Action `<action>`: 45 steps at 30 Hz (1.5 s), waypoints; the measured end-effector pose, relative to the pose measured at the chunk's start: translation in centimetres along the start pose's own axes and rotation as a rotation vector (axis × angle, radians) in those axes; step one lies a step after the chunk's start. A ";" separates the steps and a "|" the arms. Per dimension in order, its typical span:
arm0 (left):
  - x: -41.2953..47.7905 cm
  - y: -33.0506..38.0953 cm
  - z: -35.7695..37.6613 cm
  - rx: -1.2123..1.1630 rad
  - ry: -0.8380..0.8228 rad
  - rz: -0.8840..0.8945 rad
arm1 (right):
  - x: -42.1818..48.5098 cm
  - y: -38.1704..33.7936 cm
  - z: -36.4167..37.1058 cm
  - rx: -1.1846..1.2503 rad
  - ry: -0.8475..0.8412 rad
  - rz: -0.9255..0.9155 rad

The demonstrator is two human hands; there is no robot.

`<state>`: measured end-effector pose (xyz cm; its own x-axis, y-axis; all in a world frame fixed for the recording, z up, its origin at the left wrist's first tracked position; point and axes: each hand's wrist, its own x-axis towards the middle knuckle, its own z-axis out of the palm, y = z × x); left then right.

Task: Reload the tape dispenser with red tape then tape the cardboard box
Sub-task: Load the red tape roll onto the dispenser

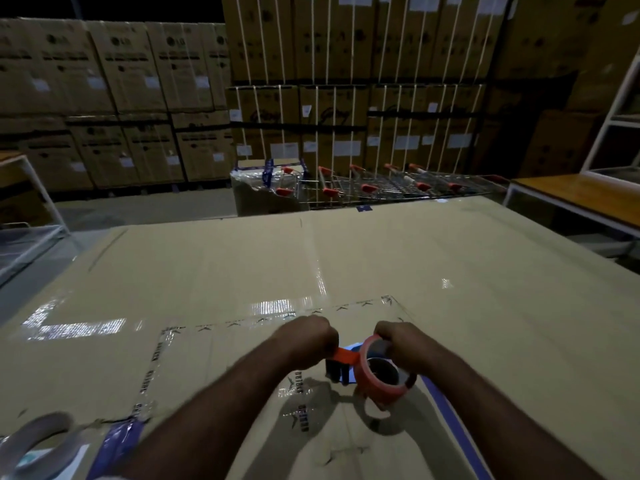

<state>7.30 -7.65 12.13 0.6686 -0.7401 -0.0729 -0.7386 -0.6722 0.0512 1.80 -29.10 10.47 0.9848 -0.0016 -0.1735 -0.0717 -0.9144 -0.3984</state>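
Red tape (379,382), a roll with a grey core, sits gripped in the right hand (403,344) just above a large flat cardboard box (450,271), while the left hand (306,336) is closed on the free end and holds a short strip taut between the two. A dark object, possibly the tape dispenser (337,370), stands on the cardboard behind the strip, though blur and low light leave its form uncertain. Clear tape printed with dark lettering runs in lines across the box top, and blue tape (446,410) crosses it at the right. At the lower left lies a pale tape roll (38,441). Beyond the box stand nested shopping trolleys (381,187) with red handles, and stacked cartons (346,81) bound with white straps fill the dim background. A wooden surface (571,192) on a white frame stands at the right.
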 end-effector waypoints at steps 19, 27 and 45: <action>3.0 -0.6 2.7 -0.106 -0.053 -0.126 | 2.4 1.2 2.8 -0.169 -0.040 0.034; 3.0 -0.4 3.0 -0.141 0.009 -0.171 | 2.1 -2.4 1.1 -0.057 -0.110 0.044; 1.5 1.7 4.2 -0.154 0.071 -0.284 | 4.0 -6.2 2.7 -0.338 -0.024 0.226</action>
<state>6.64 -9.83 7.92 0.8544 -0.5184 -0.0364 -0.5034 -0.8430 0.1895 5.78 -22.40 9.83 0.9460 -0.2124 -0.2449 -0.2263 -0.9736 -0.0297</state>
